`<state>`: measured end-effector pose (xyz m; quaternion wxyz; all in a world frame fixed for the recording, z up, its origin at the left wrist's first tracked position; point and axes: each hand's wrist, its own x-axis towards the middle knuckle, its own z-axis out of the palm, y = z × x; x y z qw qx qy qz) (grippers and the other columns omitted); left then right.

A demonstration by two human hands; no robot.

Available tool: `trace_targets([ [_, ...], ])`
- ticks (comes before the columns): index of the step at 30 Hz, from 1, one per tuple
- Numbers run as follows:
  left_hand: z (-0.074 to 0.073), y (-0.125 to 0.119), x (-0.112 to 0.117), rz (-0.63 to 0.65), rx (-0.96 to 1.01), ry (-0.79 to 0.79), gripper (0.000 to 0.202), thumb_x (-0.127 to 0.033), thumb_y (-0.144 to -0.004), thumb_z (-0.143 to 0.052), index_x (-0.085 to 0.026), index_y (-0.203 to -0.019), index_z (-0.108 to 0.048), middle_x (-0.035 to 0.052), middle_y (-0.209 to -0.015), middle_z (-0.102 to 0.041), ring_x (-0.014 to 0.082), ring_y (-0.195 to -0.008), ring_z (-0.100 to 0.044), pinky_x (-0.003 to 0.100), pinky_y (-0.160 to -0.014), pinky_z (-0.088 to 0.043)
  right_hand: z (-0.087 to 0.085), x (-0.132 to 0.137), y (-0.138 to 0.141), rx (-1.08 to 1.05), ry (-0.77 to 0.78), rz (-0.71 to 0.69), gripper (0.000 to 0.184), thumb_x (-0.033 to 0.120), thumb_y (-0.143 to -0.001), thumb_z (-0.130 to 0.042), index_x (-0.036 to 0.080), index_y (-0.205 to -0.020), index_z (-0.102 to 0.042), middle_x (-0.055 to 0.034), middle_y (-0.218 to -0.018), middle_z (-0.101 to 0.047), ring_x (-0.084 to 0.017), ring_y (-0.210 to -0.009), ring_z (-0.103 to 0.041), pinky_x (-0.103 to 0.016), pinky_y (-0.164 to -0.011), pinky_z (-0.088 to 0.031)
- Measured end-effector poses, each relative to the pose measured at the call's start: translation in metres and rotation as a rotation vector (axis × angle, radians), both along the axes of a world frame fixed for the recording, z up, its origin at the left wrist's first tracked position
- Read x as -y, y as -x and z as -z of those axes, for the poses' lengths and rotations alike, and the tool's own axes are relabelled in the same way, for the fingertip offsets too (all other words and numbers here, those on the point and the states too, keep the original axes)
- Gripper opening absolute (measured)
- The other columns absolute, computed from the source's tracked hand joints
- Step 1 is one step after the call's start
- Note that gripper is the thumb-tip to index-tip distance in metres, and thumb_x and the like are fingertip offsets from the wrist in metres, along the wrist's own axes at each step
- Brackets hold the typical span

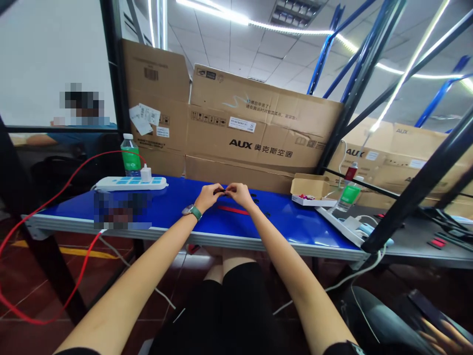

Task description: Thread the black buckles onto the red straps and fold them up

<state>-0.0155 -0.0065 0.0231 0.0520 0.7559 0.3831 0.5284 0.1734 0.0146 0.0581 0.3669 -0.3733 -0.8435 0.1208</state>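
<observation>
My left hand [209,196] and my right hand [239,194] meet above the blue table [173,212], fingers pinched together on a small black part [220,190] held between them. The left wrist wears a green-strapped watch [192,211]. A thin red strip [232,210] lies on the table just below my hands. A few small dark pieces [258,202] sit to the right of my right hand.
A white power strip [129,184] with a charger and a green-labelled bottle [130,155] stand at the left. A small open cardboard box [309,191], another bottle [347,196] and a second power strip [343,224] lie at the right. Large cardboard boxes [254,133] wall the back. A person sits at the far left.
</observation>
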Motion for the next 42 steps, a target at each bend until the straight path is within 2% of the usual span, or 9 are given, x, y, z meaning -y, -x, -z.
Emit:
trace_targets([
  [3, 0.003, 0.006, -0.005, -0.133, 0.039, 0.007, 0.007, -0.021, -0.085, -0.067, -0.019, -0.087, -0.073, 0.0042, -0.082, -0.077, 0.0193, -0.078, -0.072, 0.028, -0.074, -0.054, 0.014, 0.0, 0.008, -0.013, -0.121, 0.028, 0.018, 0.027, -0.095, -0.063, 0.016, -0.101, -0.075, -0.0055, -0.089, -0.076, -0.016, -0.08, -0.07, -0.025, -0.079, -0.051],
  [7, 0.009, 0.014, -0.011, -0.286, 0.028, 0.031, 0.011, -0.019, -0.085, -0.066, -0.02, -0.089, -0.076, 0.0068, -0.086, -0.078, 0.0213, -0.081, -0.072, 0.03, -0.076, -0.054, 0.029, 0.006, 0.005, 0.419, -0.206, -0.187, 0.02, 0.029, -0.094, -0.067, 0.016, -0.106, -0.076, -0.0096, -0.1, -0.073, -0.017, -0.092, -0.067, -0.027, -0.087, -0.049],
  [12, 0.011, 0.016, -0.011, -0.382, -0.044, 0.117, 0.017, -0.019, -0.087, -0.064, -0.02, -0.093, -0.08, 0.0092, -0.092, -0.078, 0.0221, -0.081, -0.072, 0.031, -0.08, -0.055, 0.037, 0.013, 0.012, 0.752, -0.327, 0.073, 0.024, 0.014, -0.099, -0.05, 0.01, -0.102, -0.074, -0.0176, -0.105, -0.07, -0.023, -0.098, -0.066, -0.03, -0.089, -0.048],
  [15, 0.014, 0.014, -0.015, -0.323, -0.054, 0.234, 0.024, -0.014, -0.088, -0.06, -0.018, -0.102, -0.08, 0.0096, -0.097, -0.077, 0.0189, -0.075, -0.072, 0.029, -0.077, -0.057, 0.039, 0.014, 0.014, 0.65, -0.29, 0.16, 0.021, 0.015, -0.098, -0.051, 0.012, -0.11, -0.068, -0.0164, -0.111, -0.07, -0.023, -0.1, -0.067, -0.028, -0.087, -0.049],
  [18, 0.017, 0.012, -0.021, -0.297, -0.096, 0.258, 0.028, -0.011, -0.087, -0.061, -0.017, -0.107, -0.079, 0.0102, -0.105, -0.076, 0.0177, -0.079, -0.073, 0.026, -0.078, -0.059, 0.041, 0.013, 0.011, 0.392, -0.203, 0.168, 0.02, 0.023, -0.102, -0.05, 0.016, -0.115, -0.062, -0.011, -0.102, -0.073, -0.02, -0.093, -0.07, -0.026, -0.082, -0.049],
  [24, 0.02, 0.007, -0.022, -0.112, 0.081, 0.331, 0.027, -0.014, -0.085, -0.067, -0.016, -0.111, -0.075, 0.0079, -0.092, -0.077, 0.0155, -0.066, -0.073, 0.026, -0.066, -0.061, 0.044, 0.013, 0.012, 0.047, -0.095, 0.065, 0.019, 0.024, -0.103, -0.049, 0.019, -0.098, -0.066, -0.0031, -0.078, -0.073, -0.015, -0.068, -0.069, -0.022, -0.072, -0.049],
  [30, 0.016, 0.006, -0.018, 0.029, 0.161, 0.226, 0.01, -0.026, -0.08, -0.076, -0.017, -0.081, -0.071, 0.0024, -0.067, -0.073, 0.017, -0.06, -0.071, 0.026, -0.059, -0.059, 0.041, 0.018, 0.013, 0.019, -0.044, 0.133, 0.019, 0.024, -0.099, -0.055, 0.019, -0.09, -0.071, -0.0053, -0.077, -0.074, -0.016, -0.066, -0.07, -0.023, -0.072, -0.051],
  [35, 0.014, 0.004, -0.015, 0.06, 0.191, 0.191, 0.023, -0.04, -0.077, -0.079, -0.018, -0.078, -0.07, 0.0022, -0.065, -0.073, 0.0172, -0.059, -0.071, 0.026, -0.057, -0.058, 0.035, 0.024, 0.011, 0.024, -0.088, 0.21, 0.019, 0.022, -0.098, -0.055, 0.017, -0.097, -0.073, -0.0097, -0.085, -0.076, -0.02, -0.081, -0.072, -0.025, -0.081, -0.05],
  [42, 0.007, 0.0, -0.006, 0.082, 0.059, 0.136, 0.024, -0.043, -0.08, -0.075, -0.019, -0.082, -0.072, 0.0019, -0.069, -0.075, 0.0171, -0.062, -0.071, 0.027, -0.061, -0.056, 0.035, 0.024, 0.011, 0.161, -0.046, 0.256, 0.021, 0.018, -0.098, -0.052, 0.015, -0.099, -0.073, -0.0146, -0.094, -0.076, -0.024, -0.09, -0.072, -0.028, -0.087, -0.049],
])
